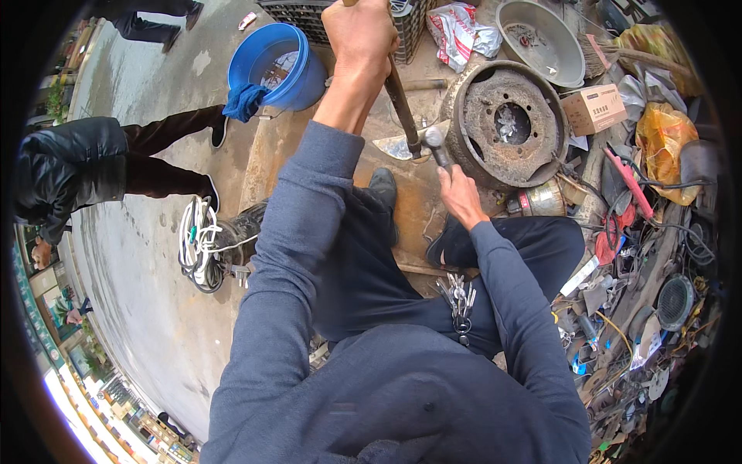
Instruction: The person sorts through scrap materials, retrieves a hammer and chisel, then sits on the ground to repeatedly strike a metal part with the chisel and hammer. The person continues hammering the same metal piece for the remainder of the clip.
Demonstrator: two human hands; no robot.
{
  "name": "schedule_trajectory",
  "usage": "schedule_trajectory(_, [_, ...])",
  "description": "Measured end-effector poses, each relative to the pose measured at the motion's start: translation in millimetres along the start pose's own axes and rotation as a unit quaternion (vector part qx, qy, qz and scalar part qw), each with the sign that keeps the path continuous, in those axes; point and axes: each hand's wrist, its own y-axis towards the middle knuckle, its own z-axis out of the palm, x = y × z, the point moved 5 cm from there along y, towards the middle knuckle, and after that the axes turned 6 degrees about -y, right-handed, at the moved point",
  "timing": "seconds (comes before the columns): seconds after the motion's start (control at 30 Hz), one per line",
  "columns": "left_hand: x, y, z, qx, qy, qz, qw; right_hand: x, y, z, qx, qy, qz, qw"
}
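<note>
My left hand (360, 36) is closed around the upper part of a long brown handle (402, 103), which slants down to a flat metal blade (393, 147); the tool looks like a hoe. In my right hand (462, 194) is a hammer (435, 139), gripped by its handle. Its steel head is beside the joint of blade and handle; whether it touches cannot be told. An old rusty steel wheel rim (484, 104) lies flat just right of the hammer. Rust-stained ground (414, 197) shows below the blade, between my shoes.
A blue bucket (310, 87) with a blue cloth (246, 101) over its rim stands at upper left. A coiled white cable (197, 238) lies below it. A person in a dark jacket (75, 156) is at left. A metal basin (548, 64), cardboard box (594, 110) and scrap pile (614, 330) occupy the right.
</note>
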Motion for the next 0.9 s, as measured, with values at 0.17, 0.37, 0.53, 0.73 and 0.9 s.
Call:
schedule_trajectory(0.17, [7,2,-8,0.002,0.062,-0.007,0.998,-15,20,5,0.063,-0.030,0.095,0.993])
schedule_trajectory(0.37, [7,13,-7,-0.014,0.031,-0.001,0.999,35,6,-49,-0.120,0.115,-0.043,0.985])
schedule_trajectory(0.53, [-10,2,2,0.049,-0.031,0.031,0.998,-9,4,10,0.073,-0.034,0.062,0.995])
schedule_trajectory(0.73, [6,1,-7,0.015,-0.029,-0.011,0.999,-25,11,16,0.067,0.030,0.093,0.993])
schedule_trajectory(0.9, [-3,10,-7,-0.027,-0.055,-0.027,0.998,6,25,-9,0.018,0.095,0.011,0.995])
